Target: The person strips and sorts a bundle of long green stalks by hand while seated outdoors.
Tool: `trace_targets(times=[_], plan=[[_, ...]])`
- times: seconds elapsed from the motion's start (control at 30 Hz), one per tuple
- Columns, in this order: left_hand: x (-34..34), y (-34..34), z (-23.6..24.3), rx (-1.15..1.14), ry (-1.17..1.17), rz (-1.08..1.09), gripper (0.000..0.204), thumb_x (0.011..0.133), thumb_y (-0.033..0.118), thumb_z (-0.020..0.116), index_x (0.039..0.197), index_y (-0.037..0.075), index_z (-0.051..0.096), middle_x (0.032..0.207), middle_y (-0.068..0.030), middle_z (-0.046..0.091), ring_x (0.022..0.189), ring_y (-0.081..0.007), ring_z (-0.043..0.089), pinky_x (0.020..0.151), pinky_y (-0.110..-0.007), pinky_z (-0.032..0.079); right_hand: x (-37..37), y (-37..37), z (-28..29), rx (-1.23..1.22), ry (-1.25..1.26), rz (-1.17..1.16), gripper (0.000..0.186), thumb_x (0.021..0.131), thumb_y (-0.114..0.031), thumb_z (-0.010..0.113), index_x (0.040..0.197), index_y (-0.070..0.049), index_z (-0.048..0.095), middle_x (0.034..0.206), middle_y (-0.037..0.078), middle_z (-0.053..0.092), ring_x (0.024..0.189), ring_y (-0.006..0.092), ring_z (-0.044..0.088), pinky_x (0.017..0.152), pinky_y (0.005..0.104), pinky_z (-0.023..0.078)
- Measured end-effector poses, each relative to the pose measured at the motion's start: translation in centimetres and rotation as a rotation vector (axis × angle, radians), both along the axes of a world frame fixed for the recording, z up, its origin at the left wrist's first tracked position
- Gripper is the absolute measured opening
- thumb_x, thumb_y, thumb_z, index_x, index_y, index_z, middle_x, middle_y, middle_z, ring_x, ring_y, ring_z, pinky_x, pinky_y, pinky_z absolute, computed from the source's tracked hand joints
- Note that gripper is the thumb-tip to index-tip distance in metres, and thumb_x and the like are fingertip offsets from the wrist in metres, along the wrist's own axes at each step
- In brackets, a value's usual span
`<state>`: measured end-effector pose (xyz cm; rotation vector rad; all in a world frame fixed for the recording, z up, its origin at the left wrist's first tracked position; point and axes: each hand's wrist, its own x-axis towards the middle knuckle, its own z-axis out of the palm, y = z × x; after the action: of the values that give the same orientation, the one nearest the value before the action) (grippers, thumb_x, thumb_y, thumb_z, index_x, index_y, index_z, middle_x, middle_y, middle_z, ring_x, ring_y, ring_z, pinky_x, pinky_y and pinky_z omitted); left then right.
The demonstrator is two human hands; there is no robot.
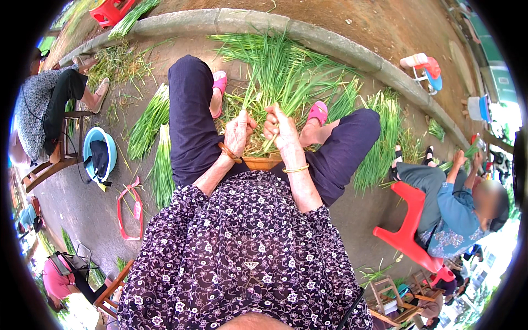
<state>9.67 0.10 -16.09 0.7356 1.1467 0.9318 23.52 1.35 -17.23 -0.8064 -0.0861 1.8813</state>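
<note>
Between my knees, my left hand (238, 132) has its fingers closed on thin green leaves. To its right, my right hand (279, 127) is closed round a few pale green stalks (270, 142) that slant down from its grip. Under both hands sit loose yellowish trimmings in a low orange-brown container (257, 164). Beyond them, a large spread of long green leafy stalks (269, 58) lies on the pavement between my pink-sandalled feet and the curb.
Bundles of greens (148, 124) lie left and right (374, 143). A blue basin (113, 151) and red strap (120, 217) are at left. A person (44, 110) sits left, another (451, 214) right on a red stool (401, 231). A curb (247, 19) runs across the top.
</note>
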Motion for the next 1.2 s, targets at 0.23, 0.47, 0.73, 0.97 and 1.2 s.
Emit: trace_targets(times=[0.23, 0.47, 0.73, 0.97, 1.2], plan=[[0.3, -0.2, -0.4, 0.308, 0.336, -0.082, 0.049, 0.088, 0.041, 0.03, 0.06, 0.004, 0.048, 0.046, 0.0047, 0.035, 0.038, -0.0035, 0.027, 0.036, -0.02, 0.021, -2.2, -0.1, 0.0, -0.031, -0.15, 0.013, 0.027, 0.08, -0.026, 0.055, 0.09, -0.001, 0.057, 0.075, 0.003, 0.056, 0.055, 0.0098, 0.05, 0.05, 0.0217, 0.043], [0.6, -0.4, -0.2, 0.392, 0.458, -0.184, 0.048, 0.088, 0.037, 0.032, 0.058, 0.002, 0.047, 0.048, -0.002, 0.041, 0.045, -0.0106, 0.039, 0.044, -0.025, 0.032, -1.6, -0.2, 0.4, 0.125, -0.102, 0.099, 0.02, 0.08, -0.02, 0.054, 0.088, -0.002, 0.057, 0.074, 0.003, 0.057, 0.053, 0.009, 0.049, 0.045, 0.0197, 0.039], [0.0, -0.6, 0.1, 0.286, 0.34, -0.271, 0.037, 0.086, 0.035, 0.039, 0.069, 0.004, 0.05, 0.051, 0.0035, 0.039, 0.043, -0.0048, 0.033, 0.04, -0.02, 0.025, -0.4, 0.2, -0.4, 0.06, -0.109, -0.003, 0.017, 0.08, -0.02, 0.055, 0.087, -0.004, 0.056, 0.076, 0.005, 0.058, 0.067, 0.0135, 0.056, 0.059, 0.0249, 0.046], [-0.6, -1.2, 1.3, 0.061, 0.031, -0.396, 0.031, 0.086, 0.031, 0.043, 0.073, 0.005, 0.051, 0.052, 0.0047, 0.039, 0.041, -0.0029, 0.031, 0.038, -0.016, 0.024, 0.4, 0.4, -0.6, 0.101, -0.025, -0.04, 0.019, 0.082, -0.02, 0.052, 0.088, -0.002, 0.053, 0.073, 0.007, 0.057, 0.066, 0.018, 0.056, 0.062, 0.0298, 0.049], [-0.9, -1.1, 0.3, 0.0, 0.064, -0.19, 0.026, 0.083, 0.027, 0.049, 0.086, 0.002, 0.052, 0.059, 0.001, 0.049, 0.046, -0.0043, 0.042, 0.041, -0.016, 0.033, 0.3, 0.4, -0.7, 0.02, -0.101, -0.139, 0.018, 0.081, -0.019, 0.052, 0.086, -0.002, 0.054, 0.075, 0.007, 0.058, 0.066, 0.0175, 0.057, 0.06, 0.0289, 0.049]])
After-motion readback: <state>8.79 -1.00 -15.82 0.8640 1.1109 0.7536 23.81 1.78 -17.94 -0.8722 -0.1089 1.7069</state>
